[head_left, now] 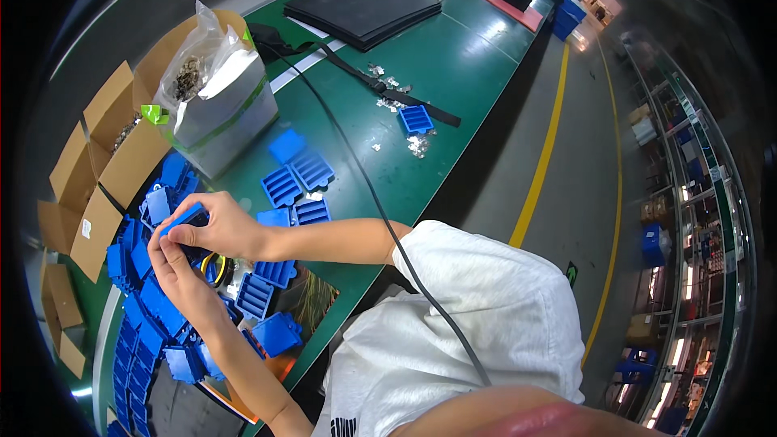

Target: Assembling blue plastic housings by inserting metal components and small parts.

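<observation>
My left hand and my right hand meet over the pile at the left of the bench. Between them they grip a small blue plastic case, with fingers and thumbs closed around its edges. The hands cover most of it, so its inside does not show. Below and beside them lie many loose blue plastic cases. Nearest my right forearm are slotted blue trays, and another slotted tray lies by my left forearm. Something with a yellow loop is partly hidden behind my hands.
A white box holds a plastic bag of small metal parts, next to open cardboard boxes. A black cable crosses the view. Farther off are a black strap, scattered metal pieces, a blue tray and black sheets.
</observation>
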The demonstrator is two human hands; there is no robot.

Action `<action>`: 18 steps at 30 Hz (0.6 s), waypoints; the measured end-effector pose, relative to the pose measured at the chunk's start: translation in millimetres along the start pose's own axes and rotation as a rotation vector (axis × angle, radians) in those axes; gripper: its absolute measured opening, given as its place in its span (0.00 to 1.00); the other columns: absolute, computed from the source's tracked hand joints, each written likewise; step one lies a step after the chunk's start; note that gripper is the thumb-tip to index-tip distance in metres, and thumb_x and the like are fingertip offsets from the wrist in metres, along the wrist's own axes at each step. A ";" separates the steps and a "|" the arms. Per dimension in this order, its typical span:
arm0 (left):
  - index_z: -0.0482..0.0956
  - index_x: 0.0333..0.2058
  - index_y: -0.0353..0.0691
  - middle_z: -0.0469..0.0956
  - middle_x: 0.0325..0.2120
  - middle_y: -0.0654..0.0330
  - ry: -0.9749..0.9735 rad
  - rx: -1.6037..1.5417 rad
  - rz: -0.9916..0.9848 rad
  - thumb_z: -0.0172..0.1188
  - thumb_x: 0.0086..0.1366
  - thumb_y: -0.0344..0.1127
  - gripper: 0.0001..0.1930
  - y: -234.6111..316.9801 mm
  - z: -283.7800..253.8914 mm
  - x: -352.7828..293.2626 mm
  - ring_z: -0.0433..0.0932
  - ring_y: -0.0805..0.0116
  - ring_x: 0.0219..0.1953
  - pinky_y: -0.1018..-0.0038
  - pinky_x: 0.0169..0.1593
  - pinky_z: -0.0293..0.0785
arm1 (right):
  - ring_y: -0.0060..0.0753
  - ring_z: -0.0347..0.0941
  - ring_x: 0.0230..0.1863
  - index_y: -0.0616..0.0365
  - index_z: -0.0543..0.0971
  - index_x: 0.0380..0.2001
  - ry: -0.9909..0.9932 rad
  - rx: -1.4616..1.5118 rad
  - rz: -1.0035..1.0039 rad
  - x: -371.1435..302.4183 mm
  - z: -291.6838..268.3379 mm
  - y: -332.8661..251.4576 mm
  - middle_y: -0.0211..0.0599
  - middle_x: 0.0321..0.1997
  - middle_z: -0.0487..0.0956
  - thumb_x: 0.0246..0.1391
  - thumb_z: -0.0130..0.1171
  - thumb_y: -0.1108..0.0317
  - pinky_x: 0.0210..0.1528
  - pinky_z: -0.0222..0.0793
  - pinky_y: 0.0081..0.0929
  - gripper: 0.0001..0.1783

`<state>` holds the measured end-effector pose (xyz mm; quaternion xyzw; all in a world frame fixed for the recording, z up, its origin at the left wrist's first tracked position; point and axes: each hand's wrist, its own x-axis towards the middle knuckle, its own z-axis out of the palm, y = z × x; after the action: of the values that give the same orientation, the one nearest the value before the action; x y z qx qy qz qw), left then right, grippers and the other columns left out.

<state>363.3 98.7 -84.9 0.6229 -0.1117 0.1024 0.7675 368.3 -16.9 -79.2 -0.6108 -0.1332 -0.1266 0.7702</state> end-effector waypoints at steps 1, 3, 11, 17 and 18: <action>0.70 0.45 0.34 0.73 0.39 0.61 -0.003 -0.011 0.003 0.45 0.70 0.42 0.16 -1.1 -0.3 0.4 0.71 0.76 0.42 0.80 0.46 0.67 | 0.15 0.70 0.32 0.61 0.79 0.34 0.001 0.000 0.001 -0.3 -0.5 1.4 0.32 0.29 0.78 0.48 0.66 0.54 0.34 0.68 0.17 0.20; 0.70 0.45 0.34 0.73 0.39 0.60 -0.005 -0.014 0.000 0.45 0.70 0.41 0.15 -1.8 -1.0 0.4 0.71 0.76 0.42 0.80 0.47 0.67 | 0.16 0.70 0.32 0.61 0.79 0.34 -0.005 -0.024 0.013 0.1 -1.6 3.0 0.33 0.29 0.79 0.48 0.65 0.53 0.34 0.68 0.18 0.21; 0.70 0.44 0.34 0.73 0.39 0.60 0.018 0.041 0.051 0.45 0.70 0.41 0.15 -2.9 -0.7 1.1 0.71 0.76 0.42 0.79 0.47 0.67 | 0.15 0.70 0.32 0.62 0.80 0.32 -0.007 -0.013 -0.007 0.4 -1.0 -0.6 0.33 0.29 0.79 0.48 0.64 0.51 0.33 0.68 0.18 0.21; 0.73 0.41 0.35 0.74 0.37 0.61 0.019 0.059 0.005 0.47 0.69 0.42 0.15 -2.8 -8.3 6.9 0.72 0.76 0.40 0.81 0.44 0.68 | 0.15 0.69 0.29 0.62 0.79 0.32 0.008 -0.071 0.043 2.4 -0.8 5.0 0.32 0.26 0.78 0.49 0.63 0.50 0.30 0.66 0.18 0.23; 0.73 0.42 0.36 0.74 0.36 0.62 0.042 0.130 -0.001 0.47 0.69 0.43 0.15 -2.2 -9.9 7.1 0.71 0.77 0.38 0.83 0.42 0.67 | 0.15 0.69 0.29 0.63 0.79 0.32 0.005 -0.128 0.095 1.9 -1.3 5.3 0.32 0.25 0.77 0.49 0.62 0.49 0.30 0.66 0.18 0.24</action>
<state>371.1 108.1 -86.8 0.6691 -0.0884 0.1221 0.7278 372.0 -17.0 -83.6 -0.6641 -0.0936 -0.0995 0.7351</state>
